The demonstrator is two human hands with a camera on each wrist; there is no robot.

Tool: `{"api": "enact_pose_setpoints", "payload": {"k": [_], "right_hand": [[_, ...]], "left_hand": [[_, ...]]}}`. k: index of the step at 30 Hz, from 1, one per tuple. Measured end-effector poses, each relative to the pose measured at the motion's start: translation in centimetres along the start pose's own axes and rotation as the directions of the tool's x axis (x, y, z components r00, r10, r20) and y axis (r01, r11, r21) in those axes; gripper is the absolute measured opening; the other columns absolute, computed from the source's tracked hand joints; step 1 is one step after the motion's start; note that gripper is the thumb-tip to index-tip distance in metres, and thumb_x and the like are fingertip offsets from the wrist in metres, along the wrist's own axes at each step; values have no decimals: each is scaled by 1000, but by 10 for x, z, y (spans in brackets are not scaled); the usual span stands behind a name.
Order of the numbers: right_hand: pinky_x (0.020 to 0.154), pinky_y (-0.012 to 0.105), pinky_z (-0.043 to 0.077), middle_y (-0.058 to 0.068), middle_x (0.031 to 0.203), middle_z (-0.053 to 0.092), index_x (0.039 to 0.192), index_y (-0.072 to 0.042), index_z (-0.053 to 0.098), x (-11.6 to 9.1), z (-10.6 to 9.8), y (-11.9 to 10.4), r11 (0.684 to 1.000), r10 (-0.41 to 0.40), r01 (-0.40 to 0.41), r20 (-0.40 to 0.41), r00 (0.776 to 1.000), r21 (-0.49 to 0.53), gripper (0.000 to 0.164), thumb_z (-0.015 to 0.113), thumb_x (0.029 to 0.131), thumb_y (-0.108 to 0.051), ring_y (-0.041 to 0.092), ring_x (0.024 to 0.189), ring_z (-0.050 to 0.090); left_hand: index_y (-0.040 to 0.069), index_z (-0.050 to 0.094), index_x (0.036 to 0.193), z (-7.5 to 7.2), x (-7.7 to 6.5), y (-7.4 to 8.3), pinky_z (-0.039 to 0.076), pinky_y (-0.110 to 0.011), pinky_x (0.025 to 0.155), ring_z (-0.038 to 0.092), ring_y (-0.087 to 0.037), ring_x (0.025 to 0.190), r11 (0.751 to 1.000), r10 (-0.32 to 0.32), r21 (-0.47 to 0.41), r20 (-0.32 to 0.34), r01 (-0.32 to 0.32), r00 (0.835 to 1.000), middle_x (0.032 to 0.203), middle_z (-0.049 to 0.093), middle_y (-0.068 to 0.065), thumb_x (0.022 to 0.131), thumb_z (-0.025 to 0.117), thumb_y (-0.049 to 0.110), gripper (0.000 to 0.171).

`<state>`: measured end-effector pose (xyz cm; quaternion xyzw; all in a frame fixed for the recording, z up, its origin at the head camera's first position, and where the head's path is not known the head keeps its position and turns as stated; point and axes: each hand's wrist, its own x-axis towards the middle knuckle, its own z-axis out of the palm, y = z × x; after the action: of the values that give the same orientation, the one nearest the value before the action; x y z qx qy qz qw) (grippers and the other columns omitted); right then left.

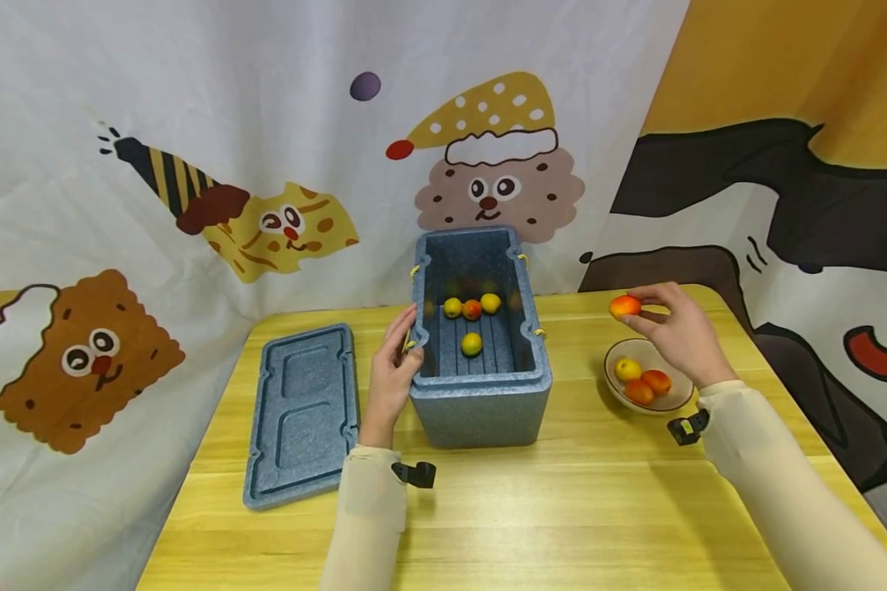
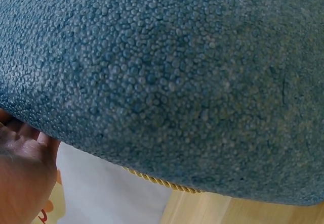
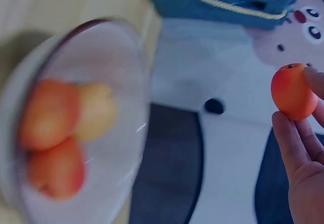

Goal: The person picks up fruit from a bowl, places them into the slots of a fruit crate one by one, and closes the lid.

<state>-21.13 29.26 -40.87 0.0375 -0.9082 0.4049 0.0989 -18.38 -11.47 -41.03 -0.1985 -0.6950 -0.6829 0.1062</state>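
Note:
My right hand (image 1: 680,328) pinches a small orange-red fruit (image 1: 624,307) between thumb and fingers, above the far rim of a white bowl (image 1: 612,394). In the right wrist view the fruit (image 3: 293,91) looks smooth and oval, with a small dimple on top. Inside the bowl lie a yellow fruit (image 1: 627,369) and two orange-red ones (image 1: 639,392). My left hand (image 1: 393,382) grips the left rim of a deep blue-grey foam box (image 1: 480,420), thumb over the edge. Several yellow and red fruits (image 1: 471,344) sit on the box floor. Speckled box wall (image 2: 167,82) fills most of the left wrist view.
The box's flat lid (image 1: 303,410) lies on the wooden table (image 1: 547,509), left of my left hand. Yellow rope (image 1: 540,333) shows at the box's sides. Behind the table hangs a cloth (image 1: 281,107) printed with cartoon figures.

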Motion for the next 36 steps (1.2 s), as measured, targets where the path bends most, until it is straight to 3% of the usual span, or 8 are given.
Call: {"api": "enact_pose_setpoints", "payload": {"k": [3, 6, 10, 13, 21, 26, 31, 36], "right_hand": [[86, 24, 47, 8, 120, 51, 123, -4, 62, 11, 3, -15, 998, -48, 49, -8, 999, 39, 39, 73, 90, -22, 25, 111, 54], [89, 29, 48, 7, 118, 52, 122, -5, 63, 20, 5, -29, 995, -91, 91, -7, 996, 48, 37, 73, 90, -20, 23, 107, 56], [91, 36, 48, 6, 114, 53, 123, -5, 64, 30, 7, -48, 990, -130, 130, -11, 992, 47, 38, 74, 89, -19, 22, 103, 59], [91, 34, 48, 5, 114, 54, 124, -6, 64, 37, 8, -59, 987, -141, 142, -15, 990, 69, 39, 74, 89, -20, 22, 104, 60], [85, 20, 48, 6, 115, 55, 125, -7, 65, 49, 15, -85, 963, -177, 177, -16, 984, 206, 39, 74, 89, -20, 19, 105, 60], [88, 23, 48, 6, 115, 54, 123, -3, 65, 62, 23, -98, 952, -195, 190, -3, 981, 240, 38, 74, 88, -15, 20, 108, 58], [91, 31, 48, 6, 119, 53, 124, -3, 62, 74, 34, -109, 946, -212, 192, 50, 976, 263, 39, 74, 89, -16, 21, 110, 56], [93, 34, 47, 6, 119, 53, 124, -3, 62, 85, 42, -121, 942, -236, 209, 79, 968, 263, 39, 73, 89, -16, 21, 109, 56]], "left_hand": [[-16, 37, 142, -1, -1, -1, 33, -36, 100, 26, -36, 142, 1000, 1, 4, 1, -1, 1000, 151, 31, -30, 90, 46, -14, 53], [-17, 37, 142, -1, -2, -1, 32, -38, 101, 26, -38, 141, 1000, 1, 5, 2, -1, 1000, 150, 31, -30, 90, 46, -14, 53], [-16, 37, 142, -2, -2, -1, 34, -31, 99, 26, -37, 142, 1000, 2, -2, -2, -2, 1000, 151, 31, -29, 90, 45, -14, 53], [-16, 37, 142, -2, -2, -2, 34, -28, 99, 26, -36, 142, 1000, 4, 2, -1, -4, 1000, 151, 31, -29, 90, 46, -13, 53], [-15, 38, 143, -1, 0, -2, 30, -50, 103, 26, -36, 142, 1000, 2, 15, -2, -2, 1000, 151, 32, -28, 90, 46, -12, 53], [-16, 37, 142, -1, 1, -2, 28, -54, 103, 26, -35, 142, 1000, 17, 3, -3, -17, 1000, 150, 32, -30, 90, 46, -13, 53], [-16, 37, 143, -2, 1, -3, 29, -48, 104, 25, -36, 143, 1000, 19, -1, 1, -19, 1000, 150, 31, -30, 90, 46, -14, 53], [-16, 37, 143, -1, 1, -5, 32, -36, 101, 25, -36, 143, 1000, 19, -8, 5, -19, 1000, 151, 31, -30, 90, 46, -14, 53]]}}
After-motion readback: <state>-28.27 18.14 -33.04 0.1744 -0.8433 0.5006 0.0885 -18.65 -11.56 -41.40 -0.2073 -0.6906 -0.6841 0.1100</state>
